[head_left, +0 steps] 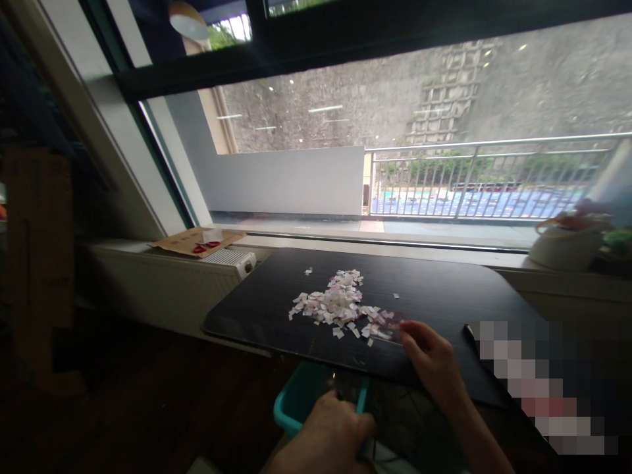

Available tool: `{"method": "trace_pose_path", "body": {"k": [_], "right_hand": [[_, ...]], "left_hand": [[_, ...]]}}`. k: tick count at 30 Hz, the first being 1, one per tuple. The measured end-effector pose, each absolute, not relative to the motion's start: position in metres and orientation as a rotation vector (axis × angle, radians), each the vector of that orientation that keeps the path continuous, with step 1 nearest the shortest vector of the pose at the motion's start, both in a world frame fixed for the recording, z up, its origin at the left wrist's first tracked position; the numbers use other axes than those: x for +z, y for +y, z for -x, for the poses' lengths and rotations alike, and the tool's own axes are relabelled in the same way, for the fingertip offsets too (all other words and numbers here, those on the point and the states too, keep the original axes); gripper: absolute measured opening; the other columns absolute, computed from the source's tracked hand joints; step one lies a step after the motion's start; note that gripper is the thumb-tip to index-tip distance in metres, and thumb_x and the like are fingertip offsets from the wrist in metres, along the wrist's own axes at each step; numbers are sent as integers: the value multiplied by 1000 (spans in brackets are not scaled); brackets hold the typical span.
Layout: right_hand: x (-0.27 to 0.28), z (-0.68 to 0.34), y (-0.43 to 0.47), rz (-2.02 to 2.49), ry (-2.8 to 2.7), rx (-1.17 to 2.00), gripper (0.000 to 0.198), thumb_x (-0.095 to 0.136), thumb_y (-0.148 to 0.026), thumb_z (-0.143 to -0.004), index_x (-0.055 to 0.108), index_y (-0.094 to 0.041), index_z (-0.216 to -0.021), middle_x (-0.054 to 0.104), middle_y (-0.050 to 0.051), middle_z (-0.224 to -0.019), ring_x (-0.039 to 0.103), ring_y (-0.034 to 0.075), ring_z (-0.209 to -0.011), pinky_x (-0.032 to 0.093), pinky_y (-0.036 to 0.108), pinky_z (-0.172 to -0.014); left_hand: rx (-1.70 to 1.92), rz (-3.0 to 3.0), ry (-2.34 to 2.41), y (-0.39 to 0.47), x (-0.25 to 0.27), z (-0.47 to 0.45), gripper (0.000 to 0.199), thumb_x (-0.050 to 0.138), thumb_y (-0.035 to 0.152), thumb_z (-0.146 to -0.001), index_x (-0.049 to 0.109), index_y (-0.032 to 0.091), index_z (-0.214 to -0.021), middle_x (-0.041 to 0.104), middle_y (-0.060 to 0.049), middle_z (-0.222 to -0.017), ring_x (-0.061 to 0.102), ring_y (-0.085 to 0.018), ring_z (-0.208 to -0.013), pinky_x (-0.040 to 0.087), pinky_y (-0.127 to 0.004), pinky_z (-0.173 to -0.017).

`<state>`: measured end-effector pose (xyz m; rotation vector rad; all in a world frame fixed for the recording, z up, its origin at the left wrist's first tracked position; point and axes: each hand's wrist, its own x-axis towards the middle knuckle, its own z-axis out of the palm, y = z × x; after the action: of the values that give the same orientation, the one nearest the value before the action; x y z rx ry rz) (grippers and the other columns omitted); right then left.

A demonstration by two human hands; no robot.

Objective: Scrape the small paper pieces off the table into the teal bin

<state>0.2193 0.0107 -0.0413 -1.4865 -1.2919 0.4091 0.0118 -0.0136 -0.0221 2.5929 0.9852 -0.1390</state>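
Observation:
A pile of small pale paper pieces (338, 299) lies on the black tabletop (429, 283), with a few pieces scattered apart from it. At the pile's right edge, my right hand (432, 359) pinches a clear, shiny plastic piece (390, 327) that lies against some of the paper. My left hand (330, 428) is below the table's front edge, in front of a teal bin (289, 405). Its fingers are curled, and whatever they may hold is hidden in shadow. Part of the bin is covered by that hand.
Red-handled scissors (205, 247) rest on brown cardboard (180, 242) above the radiator (222, 270). Behind the table runs a window sill with a pale planter (565, 240) at right. A dark-edged object, mostly pixelated (543, 388), lies at the table's right.

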Motion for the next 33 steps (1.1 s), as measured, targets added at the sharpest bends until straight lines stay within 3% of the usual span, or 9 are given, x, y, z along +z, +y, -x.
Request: {"method": "trace_pose_path", "body": {"k": [27,33], "right_hand": [[-40,-216,9,1528,-1286,400,19,54,-30,-78,68,-18,-81,71,3,-77,65,19,-71,49,27,-67],[-33,-219,5,1455,-1295,488,15,54,-28,-77,66,-19,-75,70,1,-72,65,18,-69,49,25,-62]], "left_hand": [[-163,-2545,1012,-12,-30,-4,17,76,31,-68,66,22,-80,70,1,-81,65,-23,-77,44,-31,-78],[-141,-2621,921,-15,-24,-11,19,73,33,-72,67,23,-86,70,-1,-84,64,-24,-79,45,-32,-78]]}}
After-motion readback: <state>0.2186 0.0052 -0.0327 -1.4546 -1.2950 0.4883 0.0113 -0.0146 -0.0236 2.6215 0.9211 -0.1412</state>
